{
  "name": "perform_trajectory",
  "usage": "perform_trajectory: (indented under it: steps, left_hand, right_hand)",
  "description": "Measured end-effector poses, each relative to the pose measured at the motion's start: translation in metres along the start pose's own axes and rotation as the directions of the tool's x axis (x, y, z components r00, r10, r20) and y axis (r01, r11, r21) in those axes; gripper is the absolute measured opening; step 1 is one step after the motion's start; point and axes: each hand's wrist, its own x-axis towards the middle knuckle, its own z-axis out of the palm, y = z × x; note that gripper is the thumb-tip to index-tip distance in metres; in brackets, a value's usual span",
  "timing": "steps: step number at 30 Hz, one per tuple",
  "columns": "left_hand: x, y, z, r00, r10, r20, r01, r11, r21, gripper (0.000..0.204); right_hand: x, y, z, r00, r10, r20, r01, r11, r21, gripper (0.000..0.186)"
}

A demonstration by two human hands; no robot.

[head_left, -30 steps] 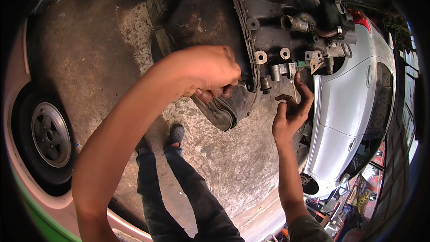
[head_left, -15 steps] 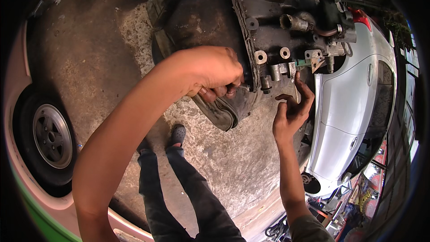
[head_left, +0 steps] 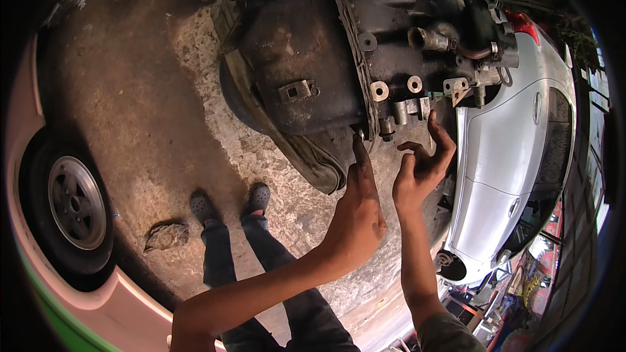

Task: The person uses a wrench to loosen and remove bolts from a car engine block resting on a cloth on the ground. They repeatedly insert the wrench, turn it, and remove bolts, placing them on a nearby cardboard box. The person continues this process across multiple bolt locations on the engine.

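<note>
A dark, greasy engine block (head_left: 417, 58) lies on its side, with a black oil pan (head_left: 280, 39) bolted along its flange (head_left: 355, 58). My left hand (head_left: 365, 205) comes from below, its index finger stretched up to a small shiny metal piece (head_left: 360, 135) at the flange's lower corner, perhaps a bolt head. Its other fingers are mostly hidden behind the hand. Beside it, my right hand (head_left: 420, 173) is open, index finger raised to a metal bracket (head_left: 424, 105) on the block. Its thumb and remaining fingers are bent, apart, with nothing visible in them.
Folded black rubber (head_left: 319, 169) lies under the engine. A silver car (head_left: 508, 163) stands at the right; a pinkish vehicle body with a wheel (head_left: 75, 202) is at the left. A dark crumpled lump (head_left: 166, 236) lies on the stained concrete floor (head_left: 130, 91) near my feet.
My left hand has swung down and right from in front of the oil pan, its curled fingers giving way to a stretched index finger. The pan's face now shows. My right hand has barely moved.
</note>
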Motion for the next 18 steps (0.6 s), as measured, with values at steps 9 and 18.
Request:
perform_trajectory:
  steps: [9, 18]
  left_hand:
    - [0.033, -0.133, 0.049, 0.928, 0.278, -0.247, -0.234, 0.953, 0.193, 0.106]
    - [0.045, -0.117, 0.027, 0.704, 0.441, -0.556, -0.396, 0.894, 0.208, 0.048]
  right_hand:
    - [-0.001, 0.003, -0.001, 1.0, -0.016, -0.006, 0.016, 1.0, -0.012, 0.059]
    - [0.0, -0.004, 0.002, 1.0, 0.001, -0.003, -0.001, 0.998, -0.056, 0.059]
